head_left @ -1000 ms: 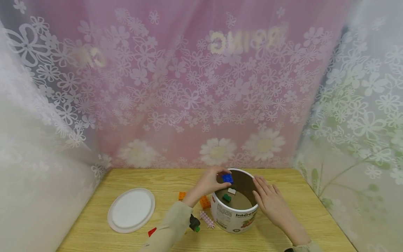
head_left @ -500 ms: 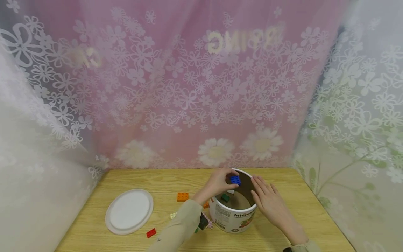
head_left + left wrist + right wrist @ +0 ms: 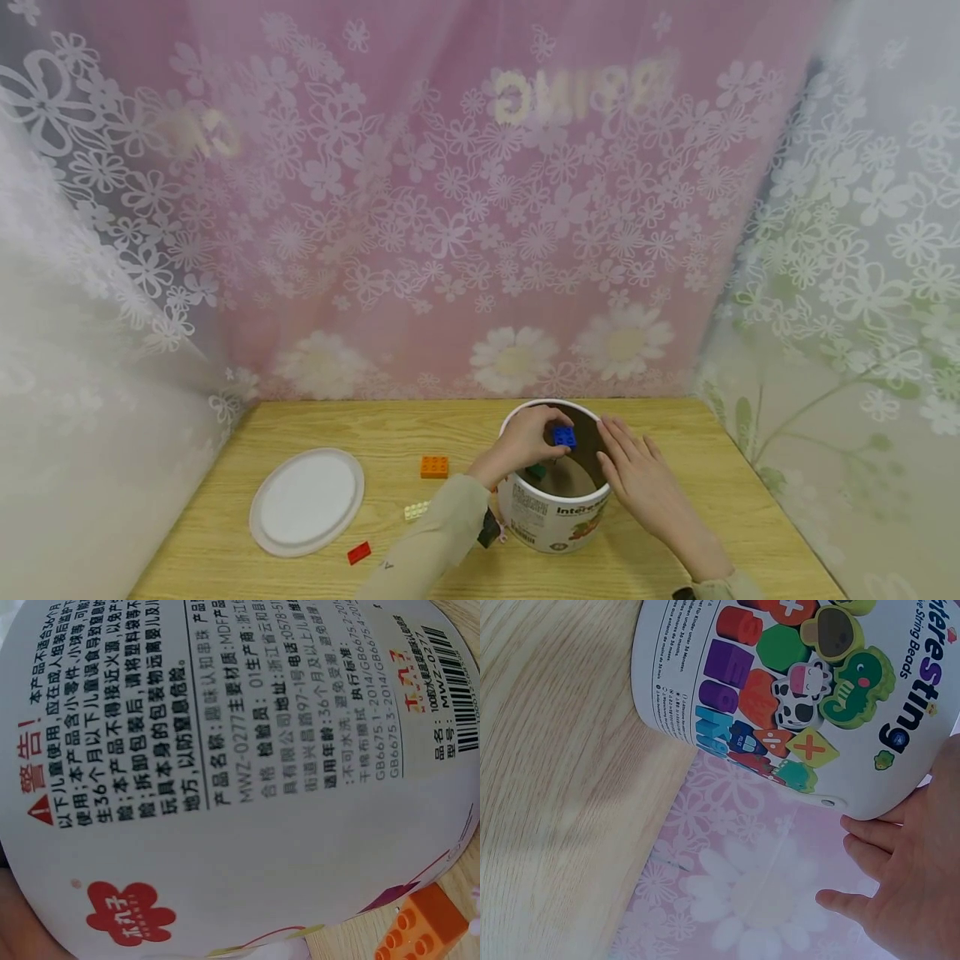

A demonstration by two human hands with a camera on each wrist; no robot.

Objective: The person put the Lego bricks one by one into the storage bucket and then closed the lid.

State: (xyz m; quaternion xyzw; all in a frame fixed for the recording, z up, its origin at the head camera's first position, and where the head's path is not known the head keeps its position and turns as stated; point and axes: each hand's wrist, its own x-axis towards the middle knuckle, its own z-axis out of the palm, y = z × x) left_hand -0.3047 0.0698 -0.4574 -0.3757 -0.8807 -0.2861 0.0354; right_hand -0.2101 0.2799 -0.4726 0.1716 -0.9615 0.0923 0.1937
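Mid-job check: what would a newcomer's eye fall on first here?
Likely the blue brick, held in the left hand at the mouth of the white tub, with the right hand against the tub's right side. Next, the pink floral curtain behind the table and the round white lid lying on the table's left.

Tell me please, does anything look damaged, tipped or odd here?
The bucket stands upright, with no visible damage. One oddity: faint lettering on the pink backdrop appears to run backwards, as if mirrored.
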